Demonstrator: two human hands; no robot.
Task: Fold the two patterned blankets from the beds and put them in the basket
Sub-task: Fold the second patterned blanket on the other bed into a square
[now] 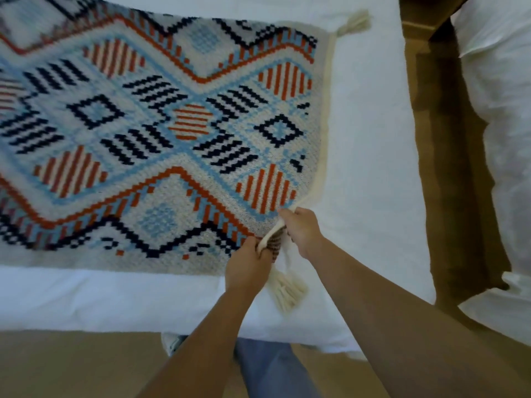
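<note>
Woollen blue, orange & navy patterned blanket [161, 133] is spread flat on white bed [370, 168]. Near-right corner, by cream tassel [287, 290], is pinched by left hand [248, 265] & right hand [301, 231], prob. to be lifted for 1st fold. Basket not seen.

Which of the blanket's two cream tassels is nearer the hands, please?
The near-corner tassel, dangling below the left hand and right hand; the other tassel lies far off.

Soft daylight, perhaps slight motion blur
</note>
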